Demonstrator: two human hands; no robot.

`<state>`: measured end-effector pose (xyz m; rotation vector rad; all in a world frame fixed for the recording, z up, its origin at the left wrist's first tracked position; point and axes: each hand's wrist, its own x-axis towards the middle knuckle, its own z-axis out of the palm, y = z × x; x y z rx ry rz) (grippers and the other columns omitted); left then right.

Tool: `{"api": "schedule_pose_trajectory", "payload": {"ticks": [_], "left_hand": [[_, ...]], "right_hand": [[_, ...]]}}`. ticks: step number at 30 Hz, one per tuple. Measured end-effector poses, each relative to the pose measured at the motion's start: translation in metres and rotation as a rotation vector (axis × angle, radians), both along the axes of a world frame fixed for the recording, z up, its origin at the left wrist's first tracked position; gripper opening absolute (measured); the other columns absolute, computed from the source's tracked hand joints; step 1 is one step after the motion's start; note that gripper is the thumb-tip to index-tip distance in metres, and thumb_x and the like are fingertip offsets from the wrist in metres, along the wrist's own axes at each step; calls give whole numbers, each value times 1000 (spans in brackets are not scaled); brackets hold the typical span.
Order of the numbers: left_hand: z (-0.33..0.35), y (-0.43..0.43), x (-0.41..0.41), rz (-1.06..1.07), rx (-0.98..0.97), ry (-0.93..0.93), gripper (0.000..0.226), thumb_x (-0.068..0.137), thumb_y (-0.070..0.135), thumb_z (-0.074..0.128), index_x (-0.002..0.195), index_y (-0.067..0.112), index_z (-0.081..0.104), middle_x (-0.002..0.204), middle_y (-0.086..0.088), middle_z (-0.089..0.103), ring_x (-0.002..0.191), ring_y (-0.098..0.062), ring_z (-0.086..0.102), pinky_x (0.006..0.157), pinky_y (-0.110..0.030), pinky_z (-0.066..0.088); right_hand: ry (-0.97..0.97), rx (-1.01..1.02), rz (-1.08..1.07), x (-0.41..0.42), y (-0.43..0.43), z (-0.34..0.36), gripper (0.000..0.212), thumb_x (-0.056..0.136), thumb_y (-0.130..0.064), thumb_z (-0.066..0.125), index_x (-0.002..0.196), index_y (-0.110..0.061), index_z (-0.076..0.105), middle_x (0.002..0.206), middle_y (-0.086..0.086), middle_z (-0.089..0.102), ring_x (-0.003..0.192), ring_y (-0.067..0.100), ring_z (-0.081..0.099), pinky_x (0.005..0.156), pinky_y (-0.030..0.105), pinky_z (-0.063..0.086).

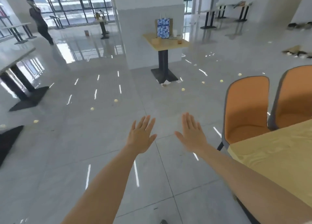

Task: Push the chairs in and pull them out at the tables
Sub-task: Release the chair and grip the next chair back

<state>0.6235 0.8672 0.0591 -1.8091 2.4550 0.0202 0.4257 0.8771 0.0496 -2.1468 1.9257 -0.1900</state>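
Canteen hall: pedestal tables (166, 43), orange chairs (247, 109).

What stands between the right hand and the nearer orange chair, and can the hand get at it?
Probably yes. The right hand is open, holds nothing and hovers over bare floor. The nearer orange chair stands to its right at the wooden table, and nothing lies between them.

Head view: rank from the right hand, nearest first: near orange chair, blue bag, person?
1. Near chair: just right of the right hand.
2. Blue bag: straight ahead, mid-room.
3. Person: far left, at the back.
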Motion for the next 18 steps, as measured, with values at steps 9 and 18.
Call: {"api": "schedule_pose_trajectory", "payload": {"ticks": [9, 18], "left_hand": [[22, -236, -72, -262, -36, -25, 62, 102, 42, 21, 151, 17, -7, 160, -5, -12, 149, -21, -8, 120, -41, -4], [-7, -442, -202, -635, 13, -17, 63, 102, 42, 22, 150, 17, -9, 160, -5, -14, 149, -20, -10, 120, -40, -4]], "right_hand": [[-26, -3, -230, -52, -187, 17, 70, 100, -42, 24, 146, -7, -16, 157, 10, -19, 147, 25, -13, 119, 41, -3], [7, 43, -564, -152, -336, -6, 70, 101, -42, 24, 146, -7, -16, 157, 10, -19, 146, 25, -14, 119, 41, -5]]}}
